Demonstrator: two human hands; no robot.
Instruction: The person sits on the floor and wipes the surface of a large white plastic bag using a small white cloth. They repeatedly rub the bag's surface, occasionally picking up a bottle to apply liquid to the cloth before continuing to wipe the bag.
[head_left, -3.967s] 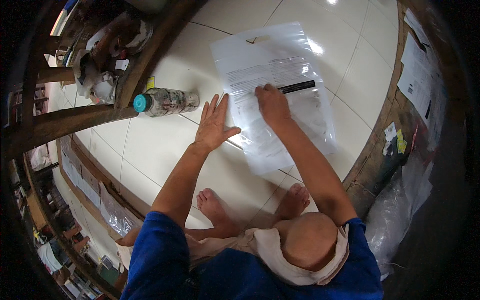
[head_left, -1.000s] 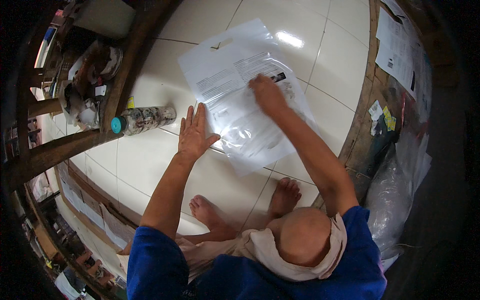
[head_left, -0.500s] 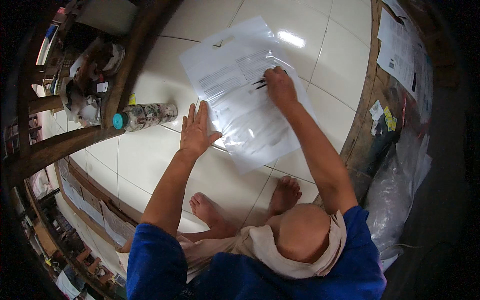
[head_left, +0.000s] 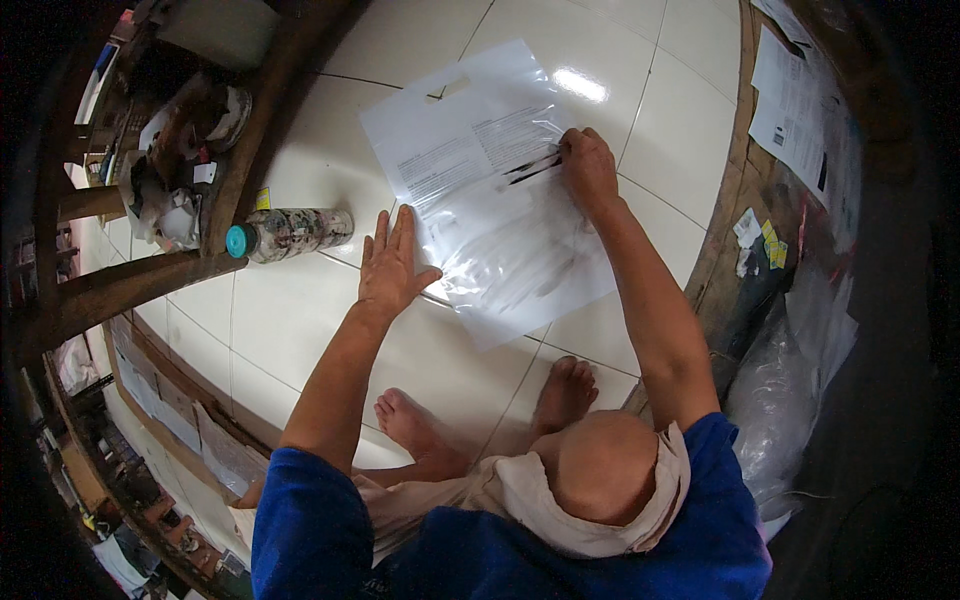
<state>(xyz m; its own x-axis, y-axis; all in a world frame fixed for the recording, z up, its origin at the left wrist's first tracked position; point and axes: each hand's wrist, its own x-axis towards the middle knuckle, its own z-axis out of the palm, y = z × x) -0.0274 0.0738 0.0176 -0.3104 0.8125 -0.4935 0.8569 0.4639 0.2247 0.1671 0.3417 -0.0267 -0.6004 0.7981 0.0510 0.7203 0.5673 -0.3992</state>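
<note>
A clear plastic bag [head_left: 505, 215] with a cut-out handle and grey printed text lies flat on the tiled floor in front of me. Grey smears cover its lower half, and short black streaks [head_left: 535, 168] show beside my right hand. My left hand [head_left: 392, 262] lies flat at the bag's left edge, fingers spread and thumb on the plastic. Near the bag's right edge, my right hand [head_left: 588, 170] is closed with curled fingers pressed down. Whatever it may hold is hidden under the fingers.
A bottle with a teal cap [head_left: 290, 235] lies on its side left of my left hand. Beyond it stands a wooden shelf frame [head_left: 130, 287] with cluttered items. On the right, a wooden board [head_left: 715, 260] bears papers, and crumpled clear plastic [head_left: 775, 410] lies nearby.
My right hand has moved right across the bag toward its right edge, showing more of the black streaks. My left hand remains flat in the same place.
</note>
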